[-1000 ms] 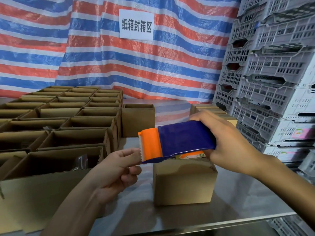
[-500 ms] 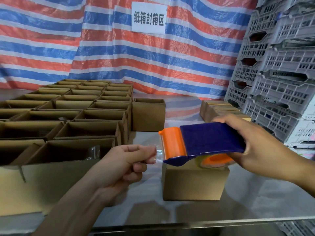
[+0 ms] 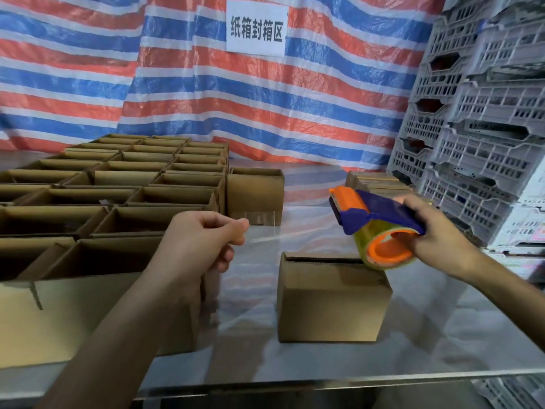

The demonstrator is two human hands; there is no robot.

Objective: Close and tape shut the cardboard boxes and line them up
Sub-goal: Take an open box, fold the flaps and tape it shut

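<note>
One sign (image 3: 256,28) — 纸箱封箱区 — left hand (image 3: 200,240) pinches tape (image 3: 265,238), right hand (image 3: 436,231) grips dispenser (image 3: 380,214).

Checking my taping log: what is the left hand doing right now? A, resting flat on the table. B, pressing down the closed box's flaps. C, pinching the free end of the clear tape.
C: the left hand pinches the end of the clear tape stretched from the tape dispenser held by the right hand.
</note>
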